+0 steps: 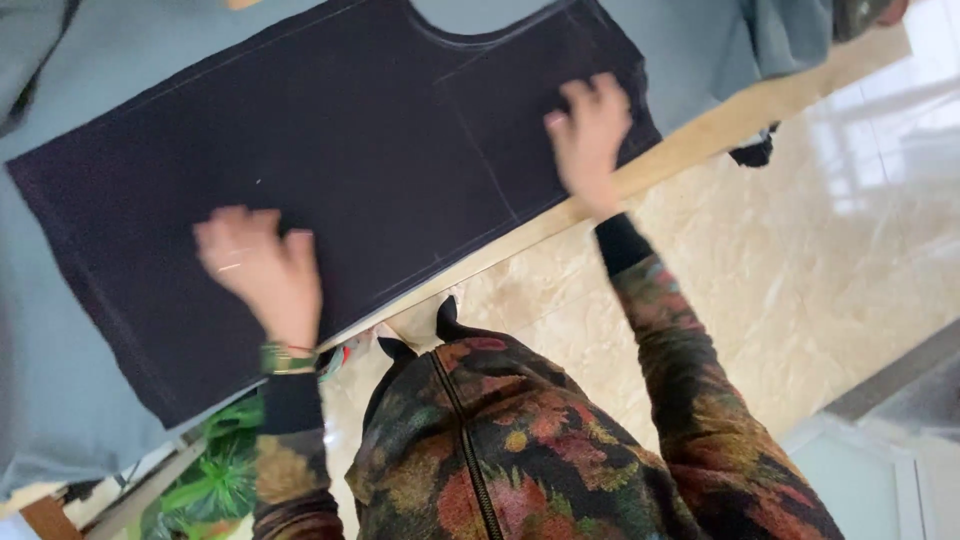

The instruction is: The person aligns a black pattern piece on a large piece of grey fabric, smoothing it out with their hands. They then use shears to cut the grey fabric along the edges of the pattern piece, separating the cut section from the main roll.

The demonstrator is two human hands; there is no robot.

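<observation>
A large piece of dark, almost black fabric (330, 150) lies flat on a table covered with grey-blue cloth (40, 380). It has a curved neckline cut at its far edge and faint chalk lines across it. My left hand (262, 268) rests flat on the fabric near its front edge, fingers spread, with a green bangle on the wrist. My right hand (588, 135) presses flat on the fabric's right part, close to the table's wooden edge (700, 140). Both hands are blurred and hold nothing.
A polished beige stone floor (800, 260) lies to the right of the table. Grey-blue cloth (790, 35) hangs over the far right corner, with a dark scrap (752, 152) below it. Green leafy-patterned material (215, 480) shows under the table's front.
</observation>
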